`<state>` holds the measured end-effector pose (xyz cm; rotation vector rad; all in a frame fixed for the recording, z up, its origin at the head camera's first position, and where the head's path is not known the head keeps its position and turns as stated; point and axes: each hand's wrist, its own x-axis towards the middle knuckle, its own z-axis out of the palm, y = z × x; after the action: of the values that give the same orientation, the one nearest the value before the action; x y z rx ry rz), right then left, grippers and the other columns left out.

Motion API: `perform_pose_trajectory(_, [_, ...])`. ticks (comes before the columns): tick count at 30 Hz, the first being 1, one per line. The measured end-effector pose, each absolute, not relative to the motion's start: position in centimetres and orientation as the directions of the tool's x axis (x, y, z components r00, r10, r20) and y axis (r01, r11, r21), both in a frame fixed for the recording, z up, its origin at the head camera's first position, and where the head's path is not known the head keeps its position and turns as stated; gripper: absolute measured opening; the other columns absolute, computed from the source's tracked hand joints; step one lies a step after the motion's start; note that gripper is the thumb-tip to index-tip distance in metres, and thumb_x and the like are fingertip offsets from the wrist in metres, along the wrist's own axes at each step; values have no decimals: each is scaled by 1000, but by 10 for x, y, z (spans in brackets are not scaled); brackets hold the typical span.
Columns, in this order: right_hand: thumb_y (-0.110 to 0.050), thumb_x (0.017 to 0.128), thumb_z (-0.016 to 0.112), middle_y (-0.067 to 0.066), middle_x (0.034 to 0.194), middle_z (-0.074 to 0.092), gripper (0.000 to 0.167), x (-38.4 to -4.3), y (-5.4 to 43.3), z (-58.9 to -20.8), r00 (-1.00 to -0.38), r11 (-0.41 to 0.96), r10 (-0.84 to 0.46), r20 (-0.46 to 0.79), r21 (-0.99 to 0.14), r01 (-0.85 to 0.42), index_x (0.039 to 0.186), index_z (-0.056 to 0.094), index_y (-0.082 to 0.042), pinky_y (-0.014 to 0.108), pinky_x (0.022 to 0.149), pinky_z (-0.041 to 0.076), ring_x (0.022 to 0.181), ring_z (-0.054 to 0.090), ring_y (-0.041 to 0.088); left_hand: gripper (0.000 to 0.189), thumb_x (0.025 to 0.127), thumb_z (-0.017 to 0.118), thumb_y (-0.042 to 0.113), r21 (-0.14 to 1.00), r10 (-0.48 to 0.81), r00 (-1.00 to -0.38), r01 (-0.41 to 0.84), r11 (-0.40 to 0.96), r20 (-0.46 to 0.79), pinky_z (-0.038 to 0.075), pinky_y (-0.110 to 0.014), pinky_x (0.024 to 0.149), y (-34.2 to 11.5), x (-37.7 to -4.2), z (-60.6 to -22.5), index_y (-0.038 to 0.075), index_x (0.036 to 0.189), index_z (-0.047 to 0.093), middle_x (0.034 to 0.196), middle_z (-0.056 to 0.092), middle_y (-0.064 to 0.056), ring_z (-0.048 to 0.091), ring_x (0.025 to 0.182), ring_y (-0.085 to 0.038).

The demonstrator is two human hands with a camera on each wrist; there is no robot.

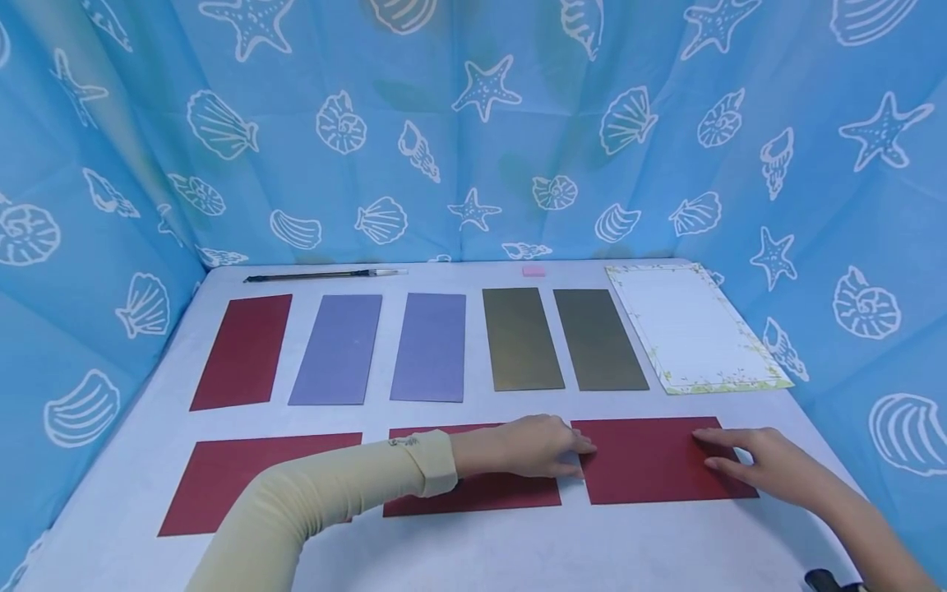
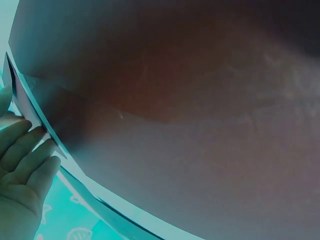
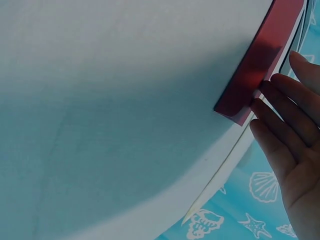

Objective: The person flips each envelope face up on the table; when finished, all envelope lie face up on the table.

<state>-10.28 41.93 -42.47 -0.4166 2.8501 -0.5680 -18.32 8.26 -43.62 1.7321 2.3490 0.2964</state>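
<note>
**Red card between two hands**

Red rectangular paper sheet point(image 1: 654, 460) lies front right on the white table point(image 1: 473, 551); left hand point(image 1: 528, 446) and right hand point(image 1: 762, 464) press its ends, fingers straight (wrist views agree: fingertips point(image 3: 272, 107) at its edge).

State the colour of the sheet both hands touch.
Dark red; the sheet shows best in the head view.

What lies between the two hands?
In the head view, only a red sheet spans the stretch between the left hand and right hand.
</note>
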Motion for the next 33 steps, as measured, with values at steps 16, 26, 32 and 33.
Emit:
perform_pose_trajectory(16, [-2, 73, 82, 17, 122, 58, 55, -138, 431, -409, -868, 773, -454, 202, -396, -496, 124, 63, -4, 30, 66, 57, 97, 65, 18, 43, 94, 64, 29, 262, 953, -302, 922, 286, 20, 39, -15, 97, 81, -204, -430, 10, 132, 60, 129, 62, 1, 54, 121, -5])
perform_pose_trajectory(26, [-11, 90, 68, 16, 92, 70, 36, -190, 414, -392, -931, 862, -364, 36, -365, -351, 124, 64, 2, 29, 59, 49, 78, 62, 26, 42, 93, 66, 27, 281, 907, -399, 893, 352, 132, 43, -16, 93, 103, -235, -436, 5, 129, 62, 126, 63, -6, 57, 119, -11])
perform_pose_trajectory(32, [-10, 93, 63, 21, 102, 69, 33, -234, 399, -393, -931, 867, -365, 31, -352, -352, 123, 64, 2, 54, 85, 50, 99, 64, 40, 41, 91, 69, 28, 278, 877, -467, 862, 424, 113, 45, -17, 92, 113, -246, -434, 9, 128, 64, 125, 64, -4, 59, 115, -11])
perform_pose_trajectory(33, [-12, 94, 63, 23, 110, 67, 32, -241, 397, -393, -932, 870, -361, 31, -350, -348, 123, 64, 2, 56, 88, 48, 106, 61, 42, 41, 91, 69, 28, 272, 872, -478, 857, 437, 105, 45, -17, 92, 115, -247, -433, 9, 128, 64, 125, 64, -4, 60, 114, -11])
